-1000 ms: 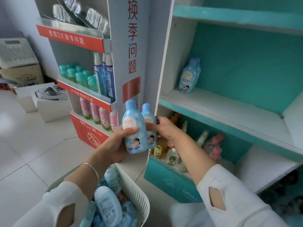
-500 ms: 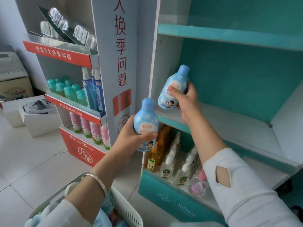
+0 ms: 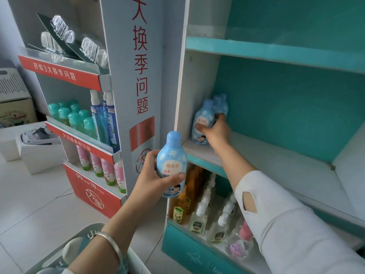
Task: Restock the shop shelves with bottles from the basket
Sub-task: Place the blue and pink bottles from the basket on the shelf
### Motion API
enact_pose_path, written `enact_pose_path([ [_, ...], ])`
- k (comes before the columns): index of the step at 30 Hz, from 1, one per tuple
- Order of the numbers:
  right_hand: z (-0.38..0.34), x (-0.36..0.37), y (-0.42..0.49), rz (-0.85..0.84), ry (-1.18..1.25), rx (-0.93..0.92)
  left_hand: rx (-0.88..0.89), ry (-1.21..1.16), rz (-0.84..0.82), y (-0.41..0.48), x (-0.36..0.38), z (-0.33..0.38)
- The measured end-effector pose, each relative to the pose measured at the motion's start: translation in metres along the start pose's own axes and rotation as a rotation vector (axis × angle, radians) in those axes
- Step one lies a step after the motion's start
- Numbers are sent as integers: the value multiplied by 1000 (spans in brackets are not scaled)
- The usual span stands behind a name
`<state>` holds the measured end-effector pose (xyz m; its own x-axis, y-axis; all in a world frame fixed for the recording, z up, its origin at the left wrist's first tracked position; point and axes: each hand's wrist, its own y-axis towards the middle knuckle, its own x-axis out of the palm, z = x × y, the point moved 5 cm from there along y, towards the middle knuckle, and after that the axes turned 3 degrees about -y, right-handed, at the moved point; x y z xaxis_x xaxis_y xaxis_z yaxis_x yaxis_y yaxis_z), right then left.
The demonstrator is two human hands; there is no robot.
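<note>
Room: I'm looking into a shop corner with a pale tiled floor. A red-and-grey cardboard display stand [image 3: 94,190] is on the left and a white shelf unit with a teal back panel [image 3: 286,107] on the right.
Head view, middle shelf: the white board with a teal front edge [image 3: 276,165] is bare except at its far left end.
Right hand: my right hand [image 3: 217,131] has its fingers curled round a pale blue plastic bottle with a cartoon label [image 3: 203,119]. The bottle is upright and its base looks to be on the board.
Behind it: a second pale blue bottle [image 3: 221,103] stands close against the first, towards the back panel.
Left hand: my left hand [image 3: 150,182] grips a third matching pale blue bottle [image 3: 171,165], thumb across the label. It is held upright in the air beside the unit and not yet shelved.
Basket: the white slatted plastic basket [image 3: 136,261] sits at the bottom edge. I can't count what's in it.
Progress: I judge this early. One bottle is shelved, one is being set down, one waits, and most of the shelf is still unfilled.
</note>
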<state>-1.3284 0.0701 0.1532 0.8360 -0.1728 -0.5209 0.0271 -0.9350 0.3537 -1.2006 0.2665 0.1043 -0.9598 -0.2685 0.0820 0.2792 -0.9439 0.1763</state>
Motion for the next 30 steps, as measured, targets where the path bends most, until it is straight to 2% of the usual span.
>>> enact_pose_path([
  [6, -2, -4, -9, 14, -32, 26, -10, 7, 2, -5, 2, -4],
  [8, -12, -16, -24, 144, -92, -62, -4, 8, 15, -7, -1, -2],
  [10, -33, -26, -48, 281, -78, -229, 5, 18, 29, -10, -4, 1],
  [11, -44, -27, -63, 282, -39, -307, 3, 16, 33, -11, -6, 2],
  [12, -54, -23, -80, 228, 10, -374, -3, -1, 33, -13, -9, 3],
  [14, -66, -2, -111, -13, 110, -394, -18, -57, 50, -17, -15, 6],
  [17, -66, 32, -150, -442, 360, -96, -41, -70, 92, -23, -26, 8],
  [19, -66, 38, -161, -606, 529, 94, -59, -83, 130, -25, -35, 8],
  [22, -71, 42, -169, -778, 517, 79, -31, -148, 190, -26, -51, 13],
  [24, -77, 45, -173, -819, 354, -31, -4, -187, 154, -27, -54, 18],
  [26, -82, 45, -174, -762, 183, -102, -11, -217, 99, -29, -52, 21],
  [30, -81, 29, -165, -632, 174, -117, 0, -167, 12, -29, -44, 27],
])
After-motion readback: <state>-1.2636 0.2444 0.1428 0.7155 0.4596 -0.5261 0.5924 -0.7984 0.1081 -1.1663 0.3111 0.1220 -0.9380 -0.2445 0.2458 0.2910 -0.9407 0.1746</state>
